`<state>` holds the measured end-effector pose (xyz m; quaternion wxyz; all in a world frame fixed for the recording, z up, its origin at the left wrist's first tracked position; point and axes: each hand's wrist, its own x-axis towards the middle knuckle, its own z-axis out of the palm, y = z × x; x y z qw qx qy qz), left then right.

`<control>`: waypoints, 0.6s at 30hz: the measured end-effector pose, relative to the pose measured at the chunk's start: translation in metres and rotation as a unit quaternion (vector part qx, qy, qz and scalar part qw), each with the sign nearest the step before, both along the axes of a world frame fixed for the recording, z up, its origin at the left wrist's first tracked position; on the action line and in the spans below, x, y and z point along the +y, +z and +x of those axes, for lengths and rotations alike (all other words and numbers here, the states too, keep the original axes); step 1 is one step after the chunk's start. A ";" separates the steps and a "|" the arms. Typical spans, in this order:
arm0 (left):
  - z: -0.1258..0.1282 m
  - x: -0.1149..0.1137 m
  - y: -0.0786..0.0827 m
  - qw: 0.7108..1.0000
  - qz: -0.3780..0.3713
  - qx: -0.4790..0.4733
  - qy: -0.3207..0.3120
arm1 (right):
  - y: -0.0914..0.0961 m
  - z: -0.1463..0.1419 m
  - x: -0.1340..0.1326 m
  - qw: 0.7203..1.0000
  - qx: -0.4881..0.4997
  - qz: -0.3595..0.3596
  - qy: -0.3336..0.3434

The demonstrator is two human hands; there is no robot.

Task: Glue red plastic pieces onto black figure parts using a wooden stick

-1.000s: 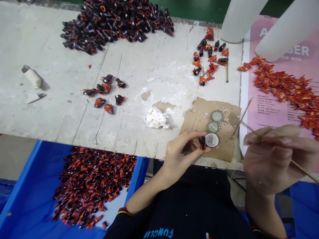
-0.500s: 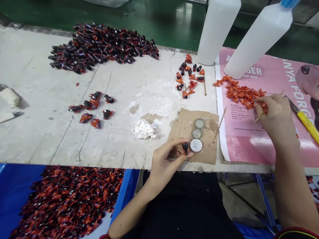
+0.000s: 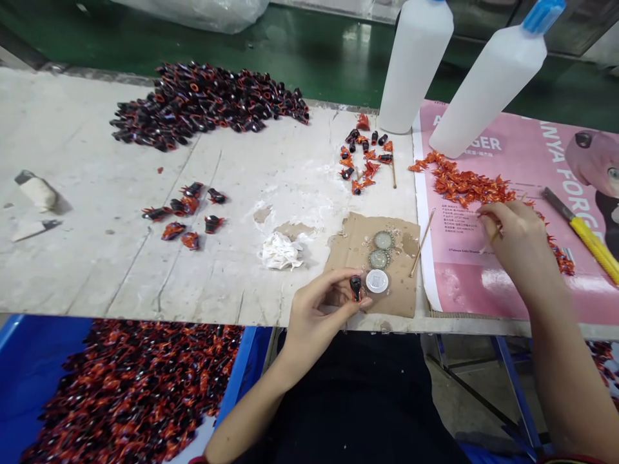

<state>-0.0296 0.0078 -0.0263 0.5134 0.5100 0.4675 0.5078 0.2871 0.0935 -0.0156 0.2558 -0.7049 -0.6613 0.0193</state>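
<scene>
Shifted leftward, the right hand (image 3: 520,241) holds a thin tan stick (image 3: 496,233) just beside spiky orange plastic pieces (image 3: 464,183). Left hand (image 3: 316,310) pinches 1 black-and-orange plastic bulb (image 3: 356,288), long axis seemingly forward.

Left fingers (image 3: 337,276) pinching black piece (image 3: 356,288), right fingers (image 3: 499,211) holding stick (image 3: 496,232), orange heap (image 3: 459,183)
</scene>
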 end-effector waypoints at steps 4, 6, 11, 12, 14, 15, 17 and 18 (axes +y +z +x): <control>0.001 0.000 0.005 1.000 0.016 0.004 0.001 | -0.008 0.004 -0.021 1.000 -0.016 -0.007 0.022; 0.002 0.000 0.006 1.000 0.025 0.003 -0.006 | -0.015 0.006 -0.027 0.999 -0.031 -0.001 0.013; 0.006 0.001 0.007 0.999 0.040 0.005 -0.021 | -0.025 0.009 -0.029 0.997 -0.064 0.025 -0.018; 0.007 0.001 0.007 0.999 0.046 0.007 -0.022 | -0.026 0.008 -0.029 0.997 -0.072 0.027 -0.015; 0.008 0.001 0.008 0.998 0.060 0.011 -0.023 | -0.026 0.008 -0.027 0.996 -0.088 0.028 -0.001; 0.009 0.001 0.009 0.997 0.066 0.014 -0.024 | -0.025 0.008 -0.026 0.995 -0.094 0.027 0.009; 0.009 0.001 0.010 0.996 0.077 0.018 -0.027 | -0.024 0.011 -0.021 0.994 -0.104 0.022 0.032; 0.009 0.002 0.010 0.996 0.081 0.021 -0.028 | -0.023 0.013 -0.018 0.993 -0.107 0.017 0.045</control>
